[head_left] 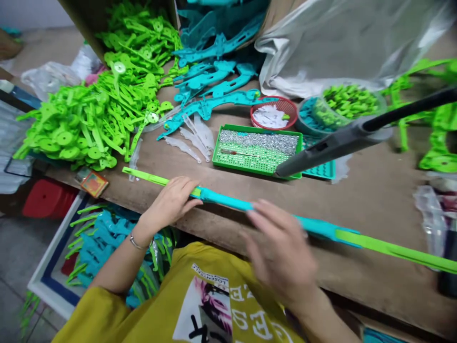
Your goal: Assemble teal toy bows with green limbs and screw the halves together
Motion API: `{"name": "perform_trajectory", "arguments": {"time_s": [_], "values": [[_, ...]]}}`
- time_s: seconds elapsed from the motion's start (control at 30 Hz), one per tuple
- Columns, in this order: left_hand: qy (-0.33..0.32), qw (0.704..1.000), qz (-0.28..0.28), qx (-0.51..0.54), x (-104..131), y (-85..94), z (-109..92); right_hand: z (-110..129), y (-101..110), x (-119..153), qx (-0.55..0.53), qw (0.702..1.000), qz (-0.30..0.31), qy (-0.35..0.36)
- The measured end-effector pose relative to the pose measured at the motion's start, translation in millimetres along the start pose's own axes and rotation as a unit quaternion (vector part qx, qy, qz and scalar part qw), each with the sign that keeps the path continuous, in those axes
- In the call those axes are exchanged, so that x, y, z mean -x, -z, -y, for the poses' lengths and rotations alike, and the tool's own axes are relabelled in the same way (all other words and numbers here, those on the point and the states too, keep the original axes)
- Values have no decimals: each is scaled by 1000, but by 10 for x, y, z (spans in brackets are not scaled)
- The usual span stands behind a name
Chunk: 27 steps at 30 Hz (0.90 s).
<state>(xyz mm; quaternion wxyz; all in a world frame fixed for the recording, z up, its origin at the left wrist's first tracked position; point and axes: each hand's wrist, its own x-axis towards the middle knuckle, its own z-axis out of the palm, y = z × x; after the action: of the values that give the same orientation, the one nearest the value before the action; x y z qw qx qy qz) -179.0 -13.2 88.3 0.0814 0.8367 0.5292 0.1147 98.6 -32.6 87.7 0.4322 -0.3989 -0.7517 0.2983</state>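
A long plastic piece [228, 200], turquoise in the middle with lime-green arms at both ends, lies along the front part of the table. My left hand [177, 197] is closed around it near the joint of its left green arm. Over the turquoise middle is my right hand [282, 243], blurred by motion. Its fingers stretch across the piece and its thumb stands apart. Beyond the piece, a green tray [246, 166] holds many small silvery metal parts [259, 138] and a screwdriver [239, 153] with a reddish handle.
Lime-green plastic parts [82, 124] are heaped at the left, turquoise parts [214, 85] at the back. A red basket [291, 108] holds white pieces. A grey tapered rod [332, 147] with a black end crosses the right side. Joined pieces [103, 243] fill a crate below left.
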Motion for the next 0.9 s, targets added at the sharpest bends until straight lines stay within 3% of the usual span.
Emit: {"name": "perform_trajectory", "arguments": {"time_s": [0.07,0.13,0.2,0.37,0.57,0.9], "values": [[-3,1000,1,5,16,-11,20,83,-365,-140,92,990,50,89],[-13,1000,7,0,11,-26,21,77,-626,-281,164,982,54,79],[-30,999,20,-17,-7,-50,11,9,-755,-376,230,970,63,49],[-50,996,1,-71,-29,-146,4,-115,-762,-384,319,941,89,71],[-91,992,-34,-86,-43,-209,33,-94,-787,-354,324,938,82,90],[-31,986,-16,-161,162,125,165,-103,-665,-460,375,914,118,100]]}}
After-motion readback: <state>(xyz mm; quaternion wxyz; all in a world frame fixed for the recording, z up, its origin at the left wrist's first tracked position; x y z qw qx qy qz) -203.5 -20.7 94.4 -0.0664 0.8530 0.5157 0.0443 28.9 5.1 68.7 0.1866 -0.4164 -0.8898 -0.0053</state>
